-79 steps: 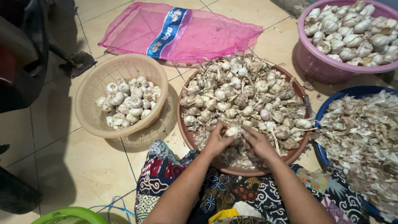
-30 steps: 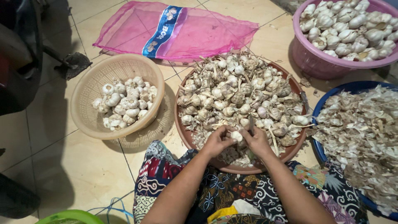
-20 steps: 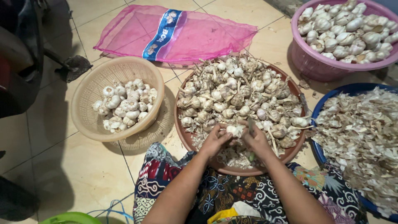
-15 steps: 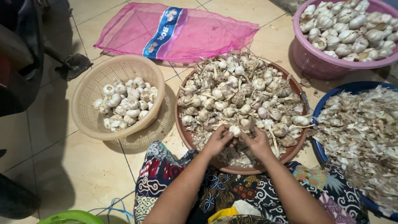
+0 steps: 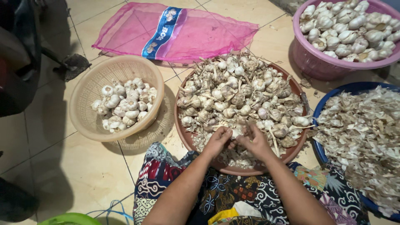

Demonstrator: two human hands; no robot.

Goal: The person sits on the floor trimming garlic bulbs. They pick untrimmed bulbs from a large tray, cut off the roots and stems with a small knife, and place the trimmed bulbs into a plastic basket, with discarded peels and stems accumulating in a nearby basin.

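Both hands (image 5: 237, 141) remain together on one garlic bulb (image 5: 236, 133), barely shifted.

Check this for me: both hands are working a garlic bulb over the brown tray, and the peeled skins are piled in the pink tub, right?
Not quite. The head view shows the skins in the blue tub; the pink tub holds whole bulbs. The rest holds.

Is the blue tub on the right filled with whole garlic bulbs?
No, the blue tub holds a heap of dry papery garlic skins, not whole bulbs.
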